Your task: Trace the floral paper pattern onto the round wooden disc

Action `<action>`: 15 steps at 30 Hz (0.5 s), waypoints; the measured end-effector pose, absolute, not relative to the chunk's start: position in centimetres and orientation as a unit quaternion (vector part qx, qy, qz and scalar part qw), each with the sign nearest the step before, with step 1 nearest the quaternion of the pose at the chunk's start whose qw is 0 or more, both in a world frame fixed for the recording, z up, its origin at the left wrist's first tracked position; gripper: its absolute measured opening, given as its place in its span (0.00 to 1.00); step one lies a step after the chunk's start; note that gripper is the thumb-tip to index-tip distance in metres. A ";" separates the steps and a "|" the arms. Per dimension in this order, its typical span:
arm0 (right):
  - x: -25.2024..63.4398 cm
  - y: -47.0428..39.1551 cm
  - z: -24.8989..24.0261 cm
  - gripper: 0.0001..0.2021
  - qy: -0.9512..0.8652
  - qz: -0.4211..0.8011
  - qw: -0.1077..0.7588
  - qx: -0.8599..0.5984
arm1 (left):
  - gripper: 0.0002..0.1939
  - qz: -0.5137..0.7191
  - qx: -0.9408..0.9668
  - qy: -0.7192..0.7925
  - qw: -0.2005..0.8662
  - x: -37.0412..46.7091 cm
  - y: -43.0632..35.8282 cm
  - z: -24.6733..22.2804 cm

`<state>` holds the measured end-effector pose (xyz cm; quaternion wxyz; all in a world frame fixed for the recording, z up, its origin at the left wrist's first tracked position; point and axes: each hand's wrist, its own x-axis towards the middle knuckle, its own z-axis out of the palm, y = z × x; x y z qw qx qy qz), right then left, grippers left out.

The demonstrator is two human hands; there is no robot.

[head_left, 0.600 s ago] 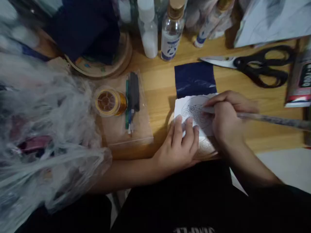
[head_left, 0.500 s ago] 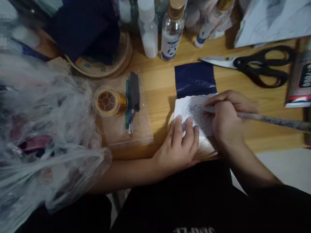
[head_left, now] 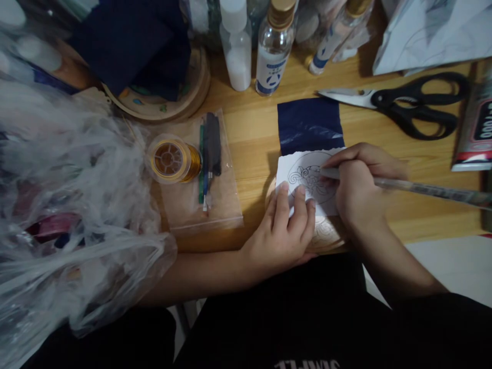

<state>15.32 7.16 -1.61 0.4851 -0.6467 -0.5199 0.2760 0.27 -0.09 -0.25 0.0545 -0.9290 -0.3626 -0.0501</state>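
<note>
A small white sheet of paper (head_left: 286, 163) with a black line drawing inside a circle lies over a round wooden board (head_left: 338, 245). The fingers of my left hand (head_left: 282, 230) press on the sheet's lower left, while its thumb sits low at the board's near edge. Closed around a long pen (head_left: 426, 188) is my right hand (head_left: 357, 189), with the pen pointing left over the drawing. Its tip is too indistinct to tell whether it touches the paper. Dark blue film (head_left: 309, 123) sticks out beyond the sheet's far edge. Part of another line drawing shows below the paper.
Black-handled scissors (head_left: 415, 102) and a tube (head_left: 474, 128) lie to the right. Bottles (head_left: 271, 61) stand at the back. A spool of golden thread (head_left: 175, 160) and slim tools (head_left: 210, 148) rest on a clear bag (head_left: 226, 212). Crumpled plastic (head_left: 96, 256) fills the left.
The view has shifted very slightly and looks sharper. Both hands, the pen and the sheet keep nearly the same places.
</note>
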 end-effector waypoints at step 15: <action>15.4 7.2 -1.6 0.13 -0.526 0.285 0.477 -0.644 | 0.45 -0.049 -0.930 -0.361 0.053 0.2 -0.1 -0.2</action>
